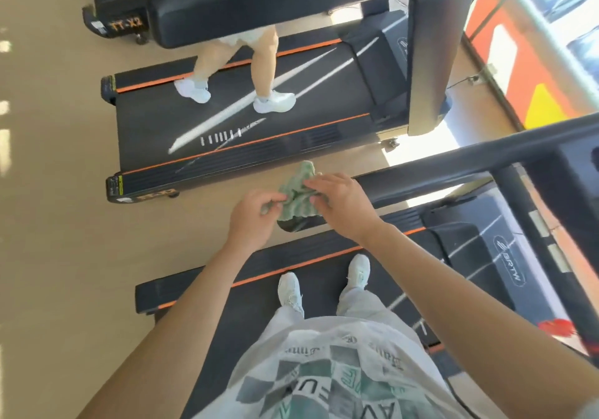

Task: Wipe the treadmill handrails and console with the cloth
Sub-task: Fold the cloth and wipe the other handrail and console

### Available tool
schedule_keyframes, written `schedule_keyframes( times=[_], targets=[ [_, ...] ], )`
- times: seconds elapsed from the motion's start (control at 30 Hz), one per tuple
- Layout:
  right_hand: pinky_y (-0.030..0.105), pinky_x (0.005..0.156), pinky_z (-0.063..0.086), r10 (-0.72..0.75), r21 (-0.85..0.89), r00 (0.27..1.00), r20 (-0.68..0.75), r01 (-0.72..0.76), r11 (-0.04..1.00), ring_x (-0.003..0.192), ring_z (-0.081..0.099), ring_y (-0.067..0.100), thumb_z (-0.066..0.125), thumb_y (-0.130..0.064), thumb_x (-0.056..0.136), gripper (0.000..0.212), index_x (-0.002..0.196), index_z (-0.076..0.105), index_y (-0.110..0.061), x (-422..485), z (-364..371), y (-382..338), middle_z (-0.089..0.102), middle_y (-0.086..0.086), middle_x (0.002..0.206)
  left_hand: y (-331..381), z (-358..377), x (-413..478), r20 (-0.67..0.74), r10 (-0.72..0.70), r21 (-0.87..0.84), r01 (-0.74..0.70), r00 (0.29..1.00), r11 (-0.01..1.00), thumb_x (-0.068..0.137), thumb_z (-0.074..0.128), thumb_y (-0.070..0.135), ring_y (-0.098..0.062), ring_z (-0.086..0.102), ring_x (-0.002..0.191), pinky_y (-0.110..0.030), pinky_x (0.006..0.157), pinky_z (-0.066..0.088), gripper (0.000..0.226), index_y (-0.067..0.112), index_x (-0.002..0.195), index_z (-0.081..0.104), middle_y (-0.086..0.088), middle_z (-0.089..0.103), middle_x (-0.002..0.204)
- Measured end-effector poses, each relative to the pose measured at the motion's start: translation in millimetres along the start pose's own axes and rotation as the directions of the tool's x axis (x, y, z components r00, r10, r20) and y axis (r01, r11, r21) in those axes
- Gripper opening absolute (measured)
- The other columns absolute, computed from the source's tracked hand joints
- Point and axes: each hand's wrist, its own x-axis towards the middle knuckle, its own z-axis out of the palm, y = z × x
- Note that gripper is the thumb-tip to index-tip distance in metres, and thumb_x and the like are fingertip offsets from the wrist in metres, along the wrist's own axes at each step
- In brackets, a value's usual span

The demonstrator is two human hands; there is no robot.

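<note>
cloth: pale green, ribbed, crumpled into a bunch | position: at near end of dark handrail, between both grips | left grip: fingertips pinch cloth's left edge | right grip: fingers curled over cloth's top | text: orange "TT-X2" label on farthest treadmill base

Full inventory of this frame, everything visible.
cloth: 1, green, bunched at the handrail's near end, held in both hands
handrail: 1, black, centre to right
treadmills: 3, black; one underfoot, one beside it, one top left
other person: 1, white shoes, on the middle treadmill
floor: tan, left
shoes: 2, white, on the near belt
left hand: pinches the cloth
right hand: grips the cloth
</note>
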Motion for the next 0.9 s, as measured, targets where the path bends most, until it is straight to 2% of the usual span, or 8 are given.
schedule_keyframes(
  times=[0.17, 0.3, 0.47, 0.57, 0.63, 0.73, 0.83, 0.9],
  targets=[
    [0.045, 0.103, 0.041, -0.017, -0.147, 0.970, 0.242, 0.055, 0.988, 0.122, 0.054, 0.031, 0.054, -0.026, 0.101, 0.038, 0.138, 0.060, -0.019, 13, 0, 9, 0.063, 0.005, 0.132, -5, 15, 2, 0.049, -0.142, -0.196, 0.149, 0.989, 0.969, 0.096, 0.067, 0.021, -0.013, 0.070, 0.100, -0.039, 0.098, 0.054, 0.019, 0.015, 0.112, 0.076, 0.008, 0.075, 0.101],
    [0.043, 0.105, 0.041, 0.096, -0.132, 0.872, 0.479, -0.036, 0.991, 0.122, 0.054, 0.028, 0.047, -0.034, 0.104, 0.040, 0.141, 0.057, -0.023, 41, -13, 12, 0.063, 0.005, 0.130, -6, 20, 12, 0.072, -0.187, -0.216, 0.199, 0.980, 0.956, 0.095, 0.069, 0.028, -0.010, 0.071, 0.096, -0.039, 0.095, 0.055, 0.015, 0.021, 0.104, 0.079, 0.010, 0.077, 0.097],
    [0.031, 0.078, 0.045, 0.102, -0.032, 0.722, 0.684, -0.109, 0.994, 0.076, 0.058, 0.013, 0.050, -0.031, 0.103, 0.029, 0.110, 0.074, -0.017, 76, -36, 33, 0.068, -0.005, 0.085, -6, 19, 38, 0.284, -0.204, -0.263, 0.281, 0.937, 0.923, 0.092, 0.067, 0.044, -0.008, 0.069, 0.100, -0.032, 0.098, 0.051, 0.028, 0.028, 0.113, 0.075, 0.008, 0.076, 0.106],
    [0.035, 0.081, 0.051, 0.112, -0.078, 0.617, 0.779, -0.082, 0.994, 0.078, 0.062, 0.021, 0.050, -0.038, 0.101, 0.031, 0.105, 0.074, -0.018, 94, -46, 51, 0.071, 0.006, 0.094, 3, 21, 53, 0.443, -0.195, -0.180, 0.300, 0.875, 0.937, 0.090, 0.058, 0.059, -0.005, 0.060, 0.083, -0.031, 0.085, 0.041, 0.038, 0.026, 0.095, 0.077, 0.009, 0.072, 0.088],
    [0.033, 0.084, 0.050, 0.108, -0.076, 0.550, 0.828, -0.081, 0.994, 0.081, 0.061, 0.021, 0.050, -0.044, 0.100, 0.034, 0.103, 0.074, -0.019, 104, -50, 65, 0.071, 0.007, 0.098, 12, 22, 61, 0.497, -0.216, -0.146, 0.326, 0.841, 0.934, 0.098, 0.058, 0.051, 0.003, 0.058, 0.077, -0.028, 0.083, 0.040, 0.030, 0.037, 0.079, 0.076, 0.025, 0.068, 0.079],
    [0.032, 0.081, 0.046, 0.061, -0.027, 0.448, 0.892, -0.081, 0.996, 0.077, 0.054, 0.014, 0.048, -0.055, 0.096, 0.033, 0.093, 0.073, -0.033, 114, -54, 84, 0.069, 0.007, 0.093, 26, 24, 75, 0.571, -0.228, -0.072, 0.325, 0.789, 0.943, 0.101, 0.056, 0.047, 0.007, 0.052, 0.066, -0.027, 0.076, 0.038, 0.038, 0.043, 0.067, 0.072, 0.028, 0.060, 0.065],
    [0.028, 0.077, 0.042, 0.040, 0.015, 0.404, 0.914, -0.132, 0.991, 0.074, 0.052, 0.011, 0.051, -0.050, 0.099, 0.028, 0.077, 0.068, -0.050, 121, -58, 104, 0.060, -0.015, 0.073, 31, 30, 88, 0.590, -0.236, -0.063, 0.335, 0.772, 0.940, 0.099, 0.062, 0.043, 0.001, 0.059, 0.076, -0.027, 0.081, 0.043, 0.023, 0.030, 0.088, 0.078, 0.020, 0.071, 0.082],
    [0.021, 0.076, 0.045, 0.003, 0.064, 0.441, 0.898, -0.137, 0.988, 0.074, 0.059, 0.002, 0.058, -0.040, 0.098, 0.018, 0.090, 0.073, -0.043, 123, -60, 118, 0.066, -0.022, 0.077, 36, 35, 97, 0.554, -0.236, -0.069, 0.326, 0.798, 0.943, 0.095, 0.069, 0.032, -0.001, 0.064, 0.084, -0.024, 0.086, 0.047, 0.011, 0.027, 0.096, 0.079, 0.016, 0.076, 0.093]
  ],
)
